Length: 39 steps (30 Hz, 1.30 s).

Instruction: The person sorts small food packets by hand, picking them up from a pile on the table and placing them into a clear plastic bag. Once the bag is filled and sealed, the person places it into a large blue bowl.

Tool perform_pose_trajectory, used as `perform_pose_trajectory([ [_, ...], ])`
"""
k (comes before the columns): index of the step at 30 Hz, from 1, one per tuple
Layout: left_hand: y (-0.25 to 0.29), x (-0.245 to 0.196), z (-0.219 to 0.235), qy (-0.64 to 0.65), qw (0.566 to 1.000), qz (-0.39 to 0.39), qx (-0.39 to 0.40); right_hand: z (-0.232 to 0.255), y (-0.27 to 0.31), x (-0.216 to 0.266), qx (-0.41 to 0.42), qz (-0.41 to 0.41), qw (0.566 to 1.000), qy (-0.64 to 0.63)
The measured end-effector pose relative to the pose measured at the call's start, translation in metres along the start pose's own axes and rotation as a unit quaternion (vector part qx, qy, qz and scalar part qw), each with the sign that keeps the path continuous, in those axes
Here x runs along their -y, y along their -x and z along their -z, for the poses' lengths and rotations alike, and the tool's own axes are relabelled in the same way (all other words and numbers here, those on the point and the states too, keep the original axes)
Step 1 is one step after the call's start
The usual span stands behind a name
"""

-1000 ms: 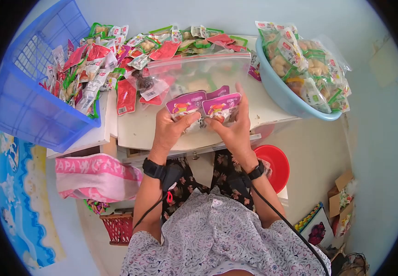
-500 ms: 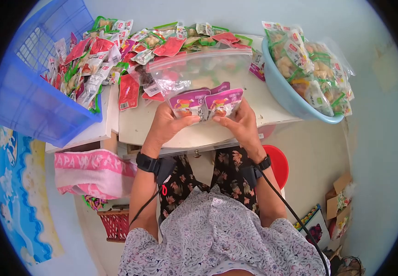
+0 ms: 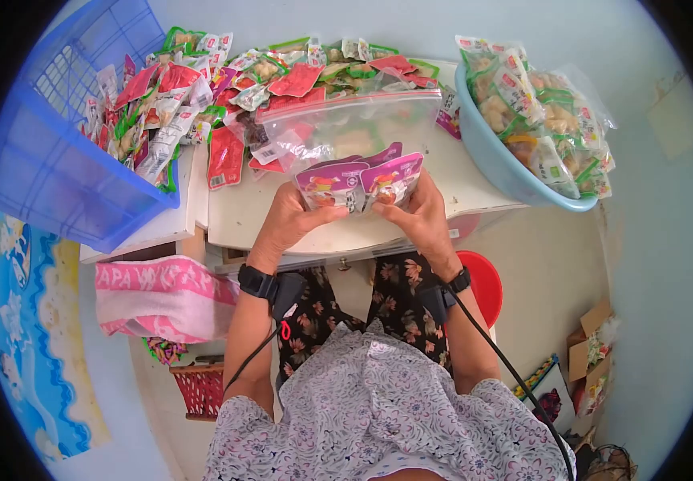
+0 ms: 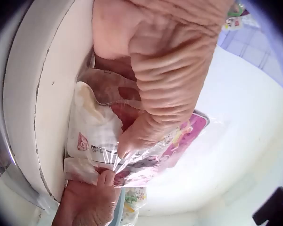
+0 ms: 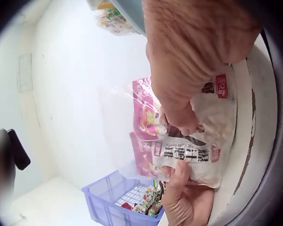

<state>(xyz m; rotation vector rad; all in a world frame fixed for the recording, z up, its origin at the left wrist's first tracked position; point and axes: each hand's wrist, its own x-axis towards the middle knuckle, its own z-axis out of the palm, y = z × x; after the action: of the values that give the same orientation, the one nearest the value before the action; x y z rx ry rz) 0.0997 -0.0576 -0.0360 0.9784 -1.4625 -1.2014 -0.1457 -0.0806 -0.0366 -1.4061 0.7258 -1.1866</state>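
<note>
A clear zip bag (image 3: pixel 294 138) stands upright at the table's front edge, its zip edge on top. Inside are several purple-and-white snack packets (image 3: pixel 330 184), printed with a cartoon figure. My left hand (image 3: pixel 288 223) grips the bag's lower left side, thumb across the front. On the lower right, my right hand (image 3: pixel 428 226) pinches it the same way, fingers behind. Both thumbs press the plastic over the packets, their tips a little apart. In the left wrist view, the plastic (image 4: pixel 125 162) shows stretched creases between the thumbs. Chinese characters show on a white packet (image 5: pixel 193 153) in the right wrist view.
Behind the bag, a heap of red and green snack packets (image 3: pixel 294 80) covers the back of the white table (image 3: pixel 258 228). A blue basket (image 3: pixel 82 184) of packets tilts at left. A light blue basin (image 3: pixel 486 148) of filled bags stands at right, a red bucket (image 3: pixel 482 289) below.
My right hand's fingers, raised along the bag's side a second ago, have slid lower and behind it. Both thumbs have settled lower on the front. Hardly anything moves in the last half second.
</note>
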Motion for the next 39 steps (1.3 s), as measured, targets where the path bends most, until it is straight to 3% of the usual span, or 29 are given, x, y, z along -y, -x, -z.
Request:
perform_pose_trajectory([
  [4,0.003,-0.025,-0.005,-0.025,0.999,0.015,-0.025,0.003,-0.002,0.012,-0.001,0.004,1.000,0.006],
  [6,0.001,-0.025,-0.002,-0.003,0.999,-0.023,-0.042,0.006,-0.005,0.018,0.002,0.011,1.000,0.002],
  [13,-0.001,-0.044,-0.003,-0.001,0.999,-0.025,-0.026,0.005,-0.023,0.046,0.023,0.016,0.999,-0.021],
  [16,-0.007,-0.047,-0.006,-0.066,0.986,-0.129,-0.087,0.004,-0.027,0.052,0.016,0.023,1.000,-0.011],
  [26,0.005,-0.063,-0.013,0.024,0.991,-0.092,-0.095,-0.003,-0.026,0.067,-0.017,0.072,0.997,0.029],
  [32,-0.005,-0.064,-0.012,0.014,0.987,-0.092,-0.131,0.004,-0.035,0.077,-0.046,0.021,0.996,0.071],
  [35,-0.007,-0.069,-0.014,0.002,0.985,-0.075,-0.153,0.009,-0.039,0.059,-0.050,0.030,0.998,0.013],
  [39,-0.011,-0.062,-0.013,-0.006,0.968,-0.095,-0.233,0.022,-0.040,0.043,-0.061,-0.051,0.996,0.043],
])
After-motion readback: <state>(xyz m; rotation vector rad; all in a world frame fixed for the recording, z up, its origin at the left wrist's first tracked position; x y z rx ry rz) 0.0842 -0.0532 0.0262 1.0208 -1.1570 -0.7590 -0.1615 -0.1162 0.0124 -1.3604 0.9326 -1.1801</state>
